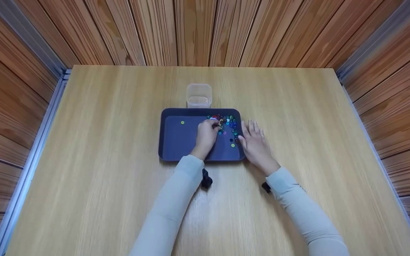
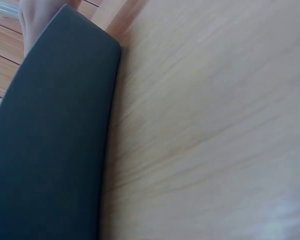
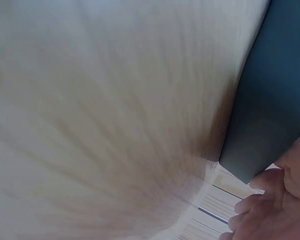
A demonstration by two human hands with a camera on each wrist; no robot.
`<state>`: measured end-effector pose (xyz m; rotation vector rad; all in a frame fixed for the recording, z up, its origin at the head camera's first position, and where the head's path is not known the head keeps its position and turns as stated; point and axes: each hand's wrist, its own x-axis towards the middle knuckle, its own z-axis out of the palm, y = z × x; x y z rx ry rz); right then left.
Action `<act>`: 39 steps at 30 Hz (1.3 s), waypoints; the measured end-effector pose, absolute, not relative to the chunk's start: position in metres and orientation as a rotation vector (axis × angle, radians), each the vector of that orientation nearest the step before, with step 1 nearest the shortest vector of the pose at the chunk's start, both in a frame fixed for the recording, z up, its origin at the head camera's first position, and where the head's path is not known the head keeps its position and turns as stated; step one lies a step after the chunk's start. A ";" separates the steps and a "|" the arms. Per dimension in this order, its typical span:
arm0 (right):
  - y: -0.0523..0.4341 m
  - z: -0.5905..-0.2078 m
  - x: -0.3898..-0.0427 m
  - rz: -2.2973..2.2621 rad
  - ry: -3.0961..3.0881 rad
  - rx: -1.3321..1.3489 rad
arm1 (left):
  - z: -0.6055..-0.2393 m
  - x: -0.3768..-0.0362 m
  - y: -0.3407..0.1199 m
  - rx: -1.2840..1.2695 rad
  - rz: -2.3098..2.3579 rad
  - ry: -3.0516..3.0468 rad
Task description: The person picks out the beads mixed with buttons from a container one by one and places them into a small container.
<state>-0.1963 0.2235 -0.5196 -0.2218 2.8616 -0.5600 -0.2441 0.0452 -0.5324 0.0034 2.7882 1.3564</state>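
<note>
A dark blue tray (image 1: 190, 149) lies on the table in the head view. Small shiny pieces (image 1: 232, 124) in green, blue and red, like beads or marbles, cluster in its right part. My left hand (image 1: 206, 135) reaches over the tray, fingers bent down at the cluster's left side; I cannot tell whether the fingertips pinch a piece. Along the tray's right rim lies my right hand (image 1: 257, 145), fingers extended and thumb at the wall. One yellow disc (image 1: 232, 145) is near that thumb, another yellow disc (image 1: 182, 122) at the far left. In the right wrist view the right hand (image 3: 275, 205) is beside the tray wall (image 3: 265, 110).
Just behind the tray stands a clear plastic container (image 1: 199, 96). The wooden table (image 1: 101, 142) extends on all sides, bordered by plank walls (image 1: 194, 32) and metal rails. Dark wrist cameras (image 1: 206, 179) hang under the sleeves.
</note>
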 end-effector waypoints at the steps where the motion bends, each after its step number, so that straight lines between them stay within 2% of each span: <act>1: 0.223 -0.519 -0.196 -0.562 2.863 -0.226 | -0.532 -0.244 0.045 0.008 1.347 2.797; 11: 0.223 -0.517 -0.196 -0.580 2.869 -0.238 | -0.535 -0.245 0.044 0.066 1.337 2.835; 16: 0.224 -0.519 -0.196 -0.580 2.886 -0.254 | -0.532 -0.246 0.040 -0.056 1.527 2.760; 27: 0.224 -0.520 -0.196 -0.582 2.879 -0.242 | -0.495 -0.253 0.013 -0.549 2.404 1.564; 33: 0.224 -0.519 -0.195 -0.574 2.869 -0.232 | -0.485 -0.260 -0.003 -0.597 2.560 1.247; 39: 0.222 -0.518 -0.195 -0.579 2.860 -0.217 | -0.477 -0.269 -0.013 -0.586 2.576 1.265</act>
